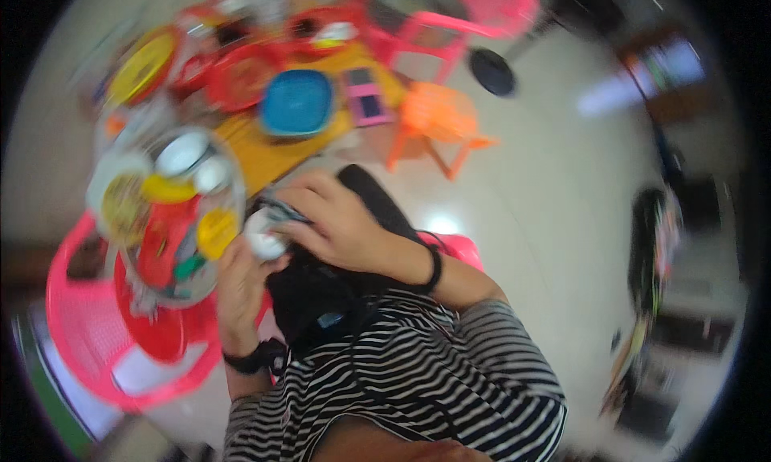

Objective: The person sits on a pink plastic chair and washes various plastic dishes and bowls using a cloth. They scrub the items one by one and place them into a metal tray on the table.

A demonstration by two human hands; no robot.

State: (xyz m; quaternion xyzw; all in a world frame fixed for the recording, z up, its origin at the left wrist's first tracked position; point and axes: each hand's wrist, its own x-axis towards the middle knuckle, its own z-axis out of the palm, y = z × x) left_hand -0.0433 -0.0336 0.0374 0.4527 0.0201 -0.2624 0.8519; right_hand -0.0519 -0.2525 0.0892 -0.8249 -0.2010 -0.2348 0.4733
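Note:
My left hand [238, 275] grips a small white rounded object [265, 238], perhaps a cup or bowl; blur hides its exact kind. Pressed against it from the other side, my right hand [331, 218] holds a bunched grey cloth [280, 208]. Both hands are over my lap, above dark trousers [310, 296]. Just left of them is a clear round tub [240, 179]. Inside lie a white bowl [182, 153], a smaller white piece [212, 174], a yellow round piece [218, 233], and red and green items.
A yellow-brown wooden table [259, 152] carries a blue square plate [297, 102], red plates [244, 76] and a pink-and-purple case [367, 98]. An orange stool [443, 110] stands beyond it. Pink plastic chairs [78, 317] are at left and back. A black round object [492, 70] lies on the floor.

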